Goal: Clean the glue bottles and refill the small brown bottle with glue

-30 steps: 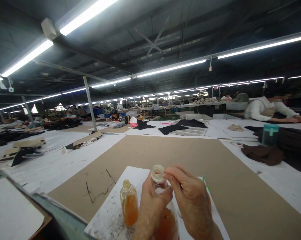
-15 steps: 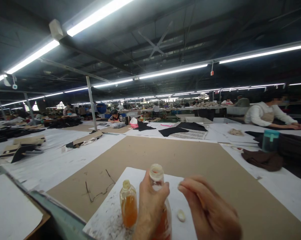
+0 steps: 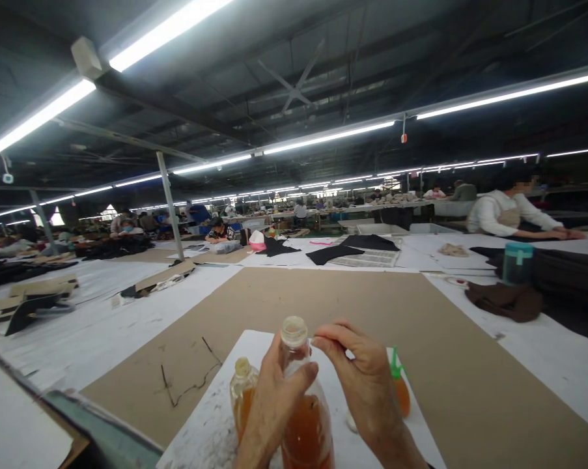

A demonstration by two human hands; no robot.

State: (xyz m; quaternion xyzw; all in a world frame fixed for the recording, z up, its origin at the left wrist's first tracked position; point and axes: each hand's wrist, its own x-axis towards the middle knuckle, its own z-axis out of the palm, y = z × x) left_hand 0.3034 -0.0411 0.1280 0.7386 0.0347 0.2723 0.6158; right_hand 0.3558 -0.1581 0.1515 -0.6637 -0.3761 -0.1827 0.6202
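Note:
My left hand (image 3: 279,397) is wrapped round the neck of a clear bottle (image 3: 306,426) of orange liquid, its mouth uncapped. Just right of that mouth, my right hand (image 3: 359,381) has thumb and forefinger pinched together; anything between them is too small to make out. Left of my left hand stands a smaller open bottle (image 3: 243,391) of orange liquid, partly covered by the hand. A small orange bottle with a green nozzle (image 3: 397,384) shows behind my right hand. The white cap (image 3: 351,422) is mostly hidden by that hand. All are over a stained white board (image 3: 200,426).
Brown paper (image 3: 333,299) covers the table, with thin dark wire (image 3: 191,393) at left. Black fabric pieces (image 3: 340,253) lie at the back. Brown cloth (image 3: 503,301) and a teal-lidded container (image 3: 517,262) are at right, near a person in white sleeves (image 3: 499,215).
My right hand has moved left and up to the bottle's mouth, uncovering the green-nozzled bottle and mostly covering the white cap. The left hand keeps its hold. The view has shifted slightly.

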